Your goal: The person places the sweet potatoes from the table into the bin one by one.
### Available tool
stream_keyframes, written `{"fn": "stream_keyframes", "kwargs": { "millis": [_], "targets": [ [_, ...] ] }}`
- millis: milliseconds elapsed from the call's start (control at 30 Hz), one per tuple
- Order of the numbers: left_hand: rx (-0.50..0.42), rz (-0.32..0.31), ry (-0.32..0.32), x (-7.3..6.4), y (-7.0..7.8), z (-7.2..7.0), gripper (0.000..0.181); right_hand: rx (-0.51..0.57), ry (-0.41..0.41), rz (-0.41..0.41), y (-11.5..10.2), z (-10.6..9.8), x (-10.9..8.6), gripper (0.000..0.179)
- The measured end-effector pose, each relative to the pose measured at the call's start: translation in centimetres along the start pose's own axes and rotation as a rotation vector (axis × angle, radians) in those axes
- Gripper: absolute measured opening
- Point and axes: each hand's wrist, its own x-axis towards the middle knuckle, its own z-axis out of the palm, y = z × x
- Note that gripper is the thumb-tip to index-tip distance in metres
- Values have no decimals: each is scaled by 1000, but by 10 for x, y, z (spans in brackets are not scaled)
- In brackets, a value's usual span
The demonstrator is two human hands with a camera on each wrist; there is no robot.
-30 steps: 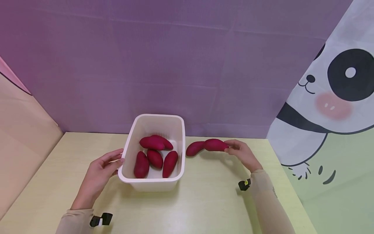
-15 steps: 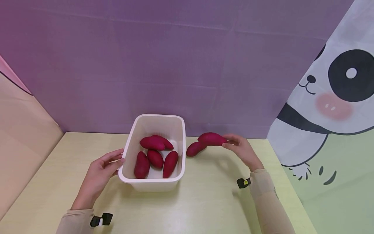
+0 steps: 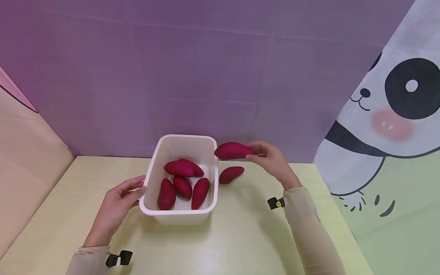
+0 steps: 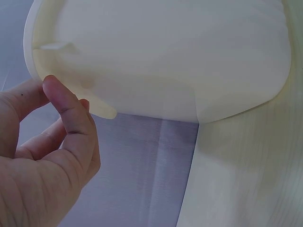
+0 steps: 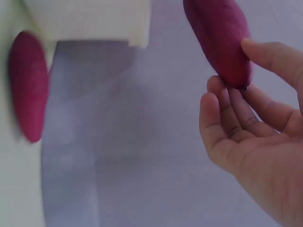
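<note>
My right hand (image 3: 271,162) pinches one end of a purple-red sweet potato (image 3: 231,151) between thumb and fingers, raised above the table, its far tip at the bin's right rim. In the right wrist view that sweet potato (image 5: 220,40) slants up from the fingertips. A second sweet potato (image 3: 231,175) lies on the table just right of the white plastic bin (image 3: 178,218). Several more sweet potatoes (image 3: 166,194) rest inside the bin. At the bin's left rim, my left hand (image 3: 115,206) holds the edge between thumb and fingers; the left wrist view shows this hand (image 4: 61,146) at the rim too.
The pale wooden table (image 3: 240,236) meets a purple cloth backdrop (image 3: 206,76) close behind the bin. A panda-print cloth (image 3: 364,133) hangs on the right, a beige one (image 3: 31,164) on the left. Each wrist carries a small black device (image 3: 276,203).
My right hand has lifted its sweet potato off the table and carried it up and left, away from the other one, to the bin's rim. My left hand stays in place.
</note>
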Motion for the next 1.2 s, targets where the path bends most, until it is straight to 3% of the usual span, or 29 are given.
{"fn": "stream_keyframes", "kwargs": {
  "millis": [200, 467, 633, 767, 1000, 1200],
  "targets": [
    [18, -4, 2, -1, -1, 1, 51, -21, -26, -64, -32, 20, 16, 36],
    [34, -14, 1, -2, -1, 0, 52, -99, -59, -71, -73, 57, 45, 35],
    [47, -20, -2, -1, -1, -1, 52, -259, -95, -99, -93, 81, 63, 31],
    [50, -24, 2, -1, 0, 0, 52, -434, -98, -111, -101, 102, 75, 26],
    [50, -31, 3, -2, 0, 2, 53, -529, -102, -28, -99, 138, 91, 18],
    [55, -37, 2, -2, 2, 5, 54, -578, -81, 38, -96, 154, 99, 11]
  ]
}}
